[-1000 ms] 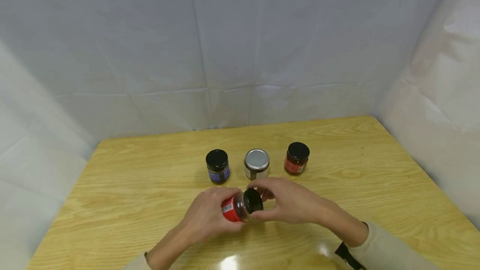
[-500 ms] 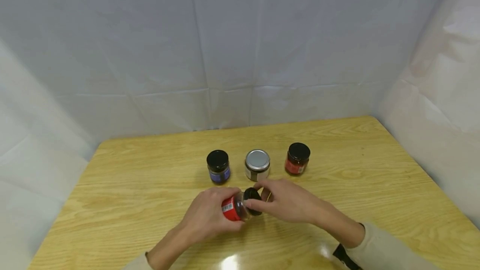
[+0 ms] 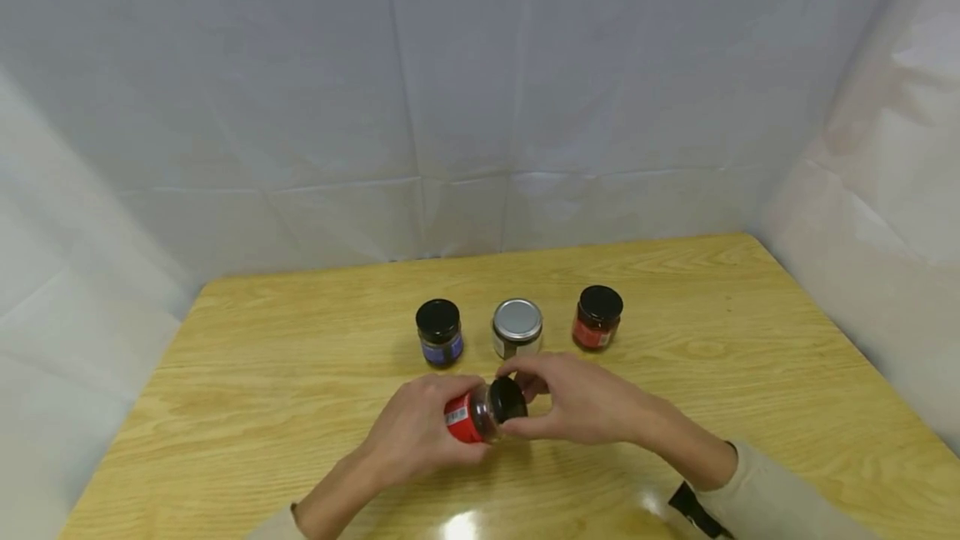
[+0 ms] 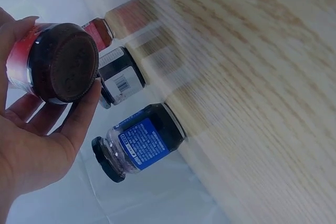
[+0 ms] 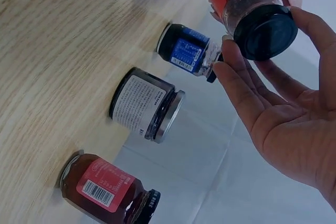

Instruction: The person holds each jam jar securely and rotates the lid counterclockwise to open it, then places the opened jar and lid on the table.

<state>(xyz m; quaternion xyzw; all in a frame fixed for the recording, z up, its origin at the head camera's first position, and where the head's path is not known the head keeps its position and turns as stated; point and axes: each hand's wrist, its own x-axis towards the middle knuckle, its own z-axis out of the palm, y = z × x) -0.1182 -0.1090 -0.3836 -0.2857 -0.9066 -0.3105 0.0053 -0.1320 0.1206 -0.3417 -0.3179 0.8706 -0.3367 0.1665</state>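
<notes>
Tilted on its side above the table, a glass jar with a red label lies in the grip of my left hand. Its black lid faces right, and my right hand holds that lid by the rim, thumb on the near side and fingertips on the far side. The right wrist view shows the lid's flat top between thumb and fingers, still on the jar's neck. The dark jar bottom faces the left wrist camera, with the left fingers curled round the jar.
Behind the hands stand three upright jars: one blue-labelled with a black lid, one white-labelled with a silver lid, and one red-labelled with a black lid. The wooden table ends at pale sheeting.
My right fingers and thumb shifted round the lid's rim, with the thumb moving toward the jar and then back. The left hand and the jar have stayed nearly still.
</notes>
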